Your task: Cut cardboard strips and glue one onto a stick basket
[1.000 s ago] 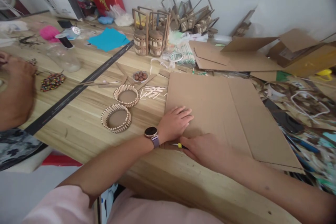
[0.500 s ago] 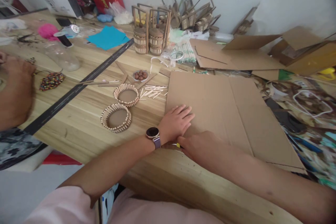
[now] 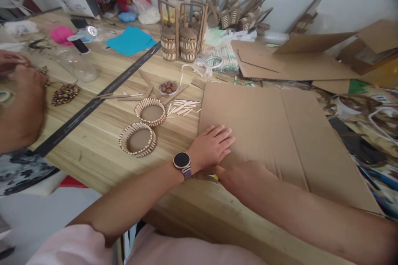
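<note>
From the head camera, my left hand (image 3: 210,148) was open and flat, palm down with the fingers spread, on the near left corner of a big cardboard sheet (image 3: 248,112). I'd guess that was to stop it sliding on the table (image 3: 102,140). My right hand (image 3: 241,178) sat just beside it at the sheet's near edge, fingers closed on a small yellow-ended tool (image 3: 215,177). Most of it was hidden (can't tell you what model, sorry), but a pale tip poked out toward my left wrist. Holding it that low and close probably gave better control right beside the pressing hand.

The sheet itself was plain brown, smooth and matte, roughly four-sided, with a crease running across it on the far side of my right hand. Left of my grip were two round trays, a near one (image 3: 138,152) and a far one (image 3: 154,122), with pale sticks standing side by side around flat brown bases. Beyond my left hand lay loose sticks (image 3: 183,107), thin and straight, likely left within easy reach, and past those, shiny brown balls (image 3: 168,87) in a clear dish, which presumably kept them from rolling.
</note>
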`<control>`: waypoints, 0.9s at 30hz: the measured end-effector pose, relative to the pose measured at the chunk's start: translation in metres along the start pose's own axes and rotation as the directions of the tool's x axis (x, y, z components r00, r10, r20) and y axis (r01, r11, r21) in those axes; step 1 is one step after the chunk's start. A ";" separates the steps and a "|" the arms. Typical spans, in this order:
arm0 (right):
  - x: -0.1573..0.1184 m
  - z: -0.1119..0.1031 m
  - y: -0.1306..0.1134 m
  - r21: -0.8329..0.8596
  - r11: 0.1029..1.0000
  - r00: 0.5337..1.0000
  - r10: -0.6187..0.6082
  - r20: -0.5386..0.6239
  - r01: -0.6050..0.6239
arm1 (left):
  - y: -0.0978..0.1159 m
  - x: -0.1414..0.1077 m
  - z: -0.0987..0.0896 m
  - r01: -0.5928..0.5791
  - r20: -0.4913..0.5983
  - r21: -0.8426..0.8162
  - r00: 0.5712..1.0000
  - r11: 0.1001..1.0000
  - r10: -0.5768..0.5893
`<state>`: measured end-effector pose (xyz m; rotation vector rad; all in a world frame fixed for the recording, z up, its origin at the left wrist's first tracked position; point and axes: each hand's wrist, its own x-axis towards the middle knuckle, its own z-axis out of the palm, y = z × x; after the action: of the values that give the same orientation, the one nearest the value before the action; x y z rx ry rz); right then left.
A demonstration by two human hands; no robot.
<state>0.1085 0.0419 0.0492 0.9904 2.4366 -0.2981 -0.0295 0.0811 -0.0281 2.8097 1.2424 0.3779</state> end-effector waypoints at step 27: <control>-0.005 -0.006 -0.004 0.098 0.995 1.000 -0.011 0.013 0.009 | -0.019 0.002 -0.001 -0.129 0.001 0.013 0.992 0.992 0.129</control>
<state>0.1061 0.0383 0.0568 1.0142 2.4351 -0.4307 -0.0418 0.0954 -0.0289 2.9095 1.0705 0.3761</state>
